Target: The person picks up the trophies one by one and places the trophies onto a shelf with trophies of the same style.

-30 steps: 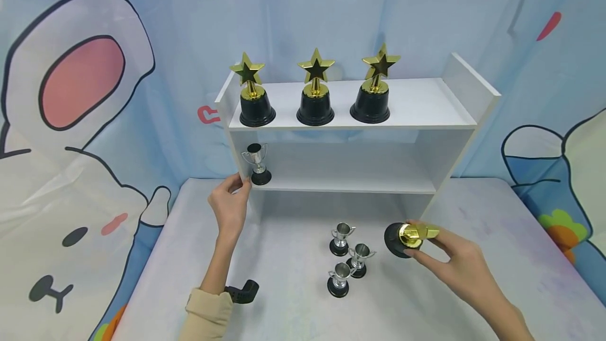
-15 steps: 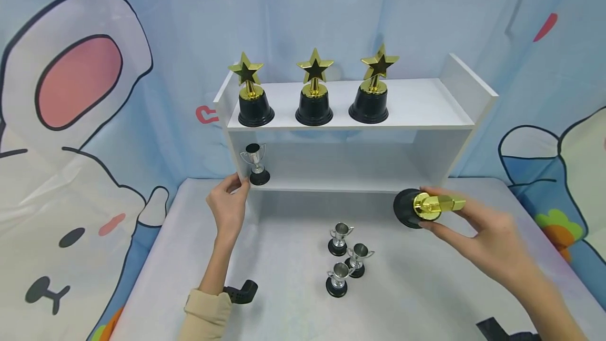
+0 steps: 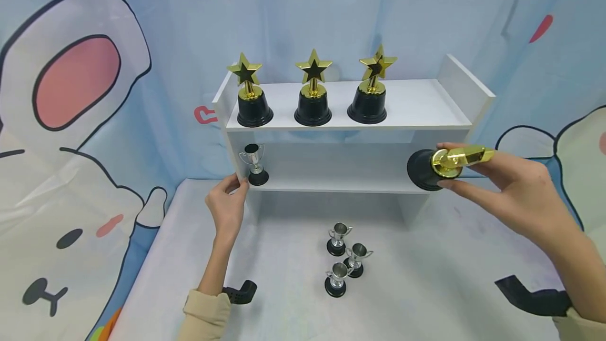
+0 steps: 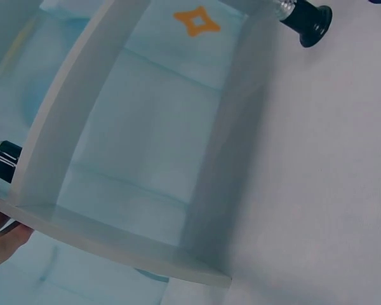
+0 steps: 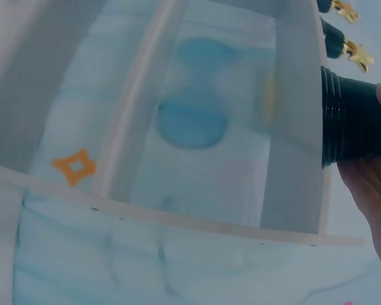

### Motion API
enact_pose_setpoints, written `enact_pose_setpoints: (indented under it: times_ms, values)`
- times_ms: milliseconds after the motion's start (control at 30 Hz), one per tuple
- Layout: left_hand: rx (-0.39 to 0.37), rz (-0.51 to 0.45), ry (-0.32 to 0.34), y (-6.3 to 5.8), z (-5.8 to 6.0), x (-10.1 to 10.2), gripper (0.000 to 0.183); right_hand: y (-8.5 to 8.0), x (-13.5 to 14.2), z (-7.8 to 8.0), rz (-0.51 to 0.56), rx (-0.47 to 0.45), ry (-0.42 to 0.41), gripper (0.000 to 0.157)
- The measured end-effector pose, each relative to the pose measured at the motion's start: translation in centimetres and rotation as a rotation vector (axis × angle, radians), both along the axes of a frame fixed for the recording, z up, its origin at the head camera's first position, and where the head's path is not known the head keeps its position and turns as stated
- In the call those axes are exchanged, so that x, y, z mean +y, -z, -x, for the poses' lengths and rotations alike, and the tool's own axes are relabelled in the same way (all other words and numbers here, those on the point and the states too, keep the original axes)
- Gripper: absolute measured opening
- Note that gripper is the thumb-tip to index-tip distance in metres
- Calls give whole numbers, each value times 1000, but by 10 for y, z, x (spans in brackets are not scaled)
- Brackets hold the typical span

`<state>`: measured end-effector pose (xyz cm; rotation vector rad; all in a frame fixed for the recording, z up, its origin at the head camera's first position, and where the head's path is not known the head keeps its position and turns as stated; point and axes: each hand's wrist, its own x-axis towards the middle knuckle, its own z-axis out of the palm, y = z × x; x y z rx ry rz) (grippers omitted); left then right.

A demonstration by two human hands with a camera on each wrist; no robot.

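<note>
The right hand [image 3: 516, 188] is near the right end of a white, open-fronted shelf unit [image 3: 341, 164]. Above and to the left of that hand, the top board's surface runs from the last of three gold star trophies on black bases [image 3: 313, 107] to the right side panel [image 3: 466, 86]. Between the two hands stretches the middle board, and a small silver two-handled cup on a black base [image 3: 254, 162] stands on it, just above the left hand [image 3: 228, 204]. That hand pinches the left panel's front edge.

The right hand grips another gold star trophy with a black base [image 3: 423, 170] between thumb and fingers, base on the side away from the palm; whether it touches the shelf unit I cannot tell. Lower down, between the hands, three more silver cups [image 3: 337, 278] cluster on the white table [image 3: 293, 312].
</note>
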<state>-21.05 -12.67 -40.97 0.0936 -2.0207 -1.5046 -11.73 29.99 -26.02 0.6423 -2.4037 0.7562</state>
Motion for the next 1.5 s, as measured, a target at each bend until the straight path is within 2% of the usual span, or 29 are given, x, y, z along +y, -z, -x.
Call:
enact_pose_setpoints:
  times_ms: [133, 333, 467, 633, 800, 900, 1033, 1200, 1333, 1500]
  values:
    - [10, 3, -2, -1, -1, 0, 21, -13, 2, 9, 48, -21, 37, 65]
    - [22, -7, 8, -1, -1, 0, 20, -36, -2, 19, 144, -55, 22, 56]
    - [24, -10, 11, 0, -1, 1, 20, -50, -2, 26, 162, -147, 111, 48]
    - [28, -13, 6, -1, -1, -1, 19, -66, -6, 42, 98, -256, 240, 55]
    - [32, -7, 3, -1, -2, -2, 19, -84, -13, 62, 32, -377, 306, 68]
    - [23, -8, 4, -1, -2, -1, 19, -93, -14, 72, 19, -476, 302, 75]
    - [11, -10, 10, -1, -1, 1, 19, -100, -11, 83, 3, -585, 263, 75]
    - [18, -4, 6, 0, 0, 1, 19, -104, -9, 96, -3, -685, 243, 78]
    - [21, 0, 2, 0, 0, 1, 19, -102, -10, 102, 73, -719, 241, 79]
    - [21, -1, 7, 1, 0, 1, 20, -98, -12, 102, 136, -725, 225, 83]
